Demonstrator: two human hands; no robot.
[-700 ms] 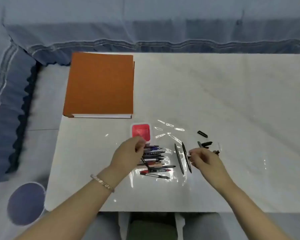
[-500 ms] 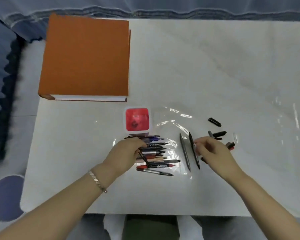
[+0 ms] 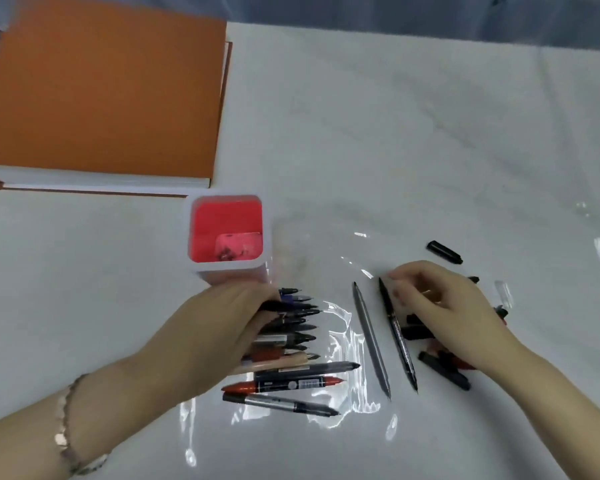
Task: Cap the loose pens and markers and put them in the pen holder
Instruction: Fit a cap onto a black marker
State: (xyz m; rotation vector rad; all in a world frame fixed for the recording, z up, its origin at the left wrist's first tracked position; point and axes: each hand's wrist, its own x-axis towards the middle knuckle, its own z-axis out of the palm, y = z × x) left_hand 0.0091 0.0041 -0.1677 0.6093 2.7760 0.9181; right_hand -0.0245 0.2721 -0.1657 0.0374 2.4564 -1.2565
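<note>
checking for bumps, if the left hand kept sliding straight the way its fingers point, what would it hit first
The left hand points right across the pile of pens it already rests on. Beyond their tips, the grey pen lying alone comes next, though depth is uncertain.

The counter (image 3: 413,133) lies bare across its far right half, open room for a hand. The far left corner is taken by an orange binder (image 3: 101,88). The pen holder (image 3: 226,233) (mouth unobstructed) stands just nearer than it. Near the front edge, a row of pens (image 3: 291,341), two slim pens (image 3: 385,341) and scattered caps (image 3: 444,251) crowd the middle.
</note>
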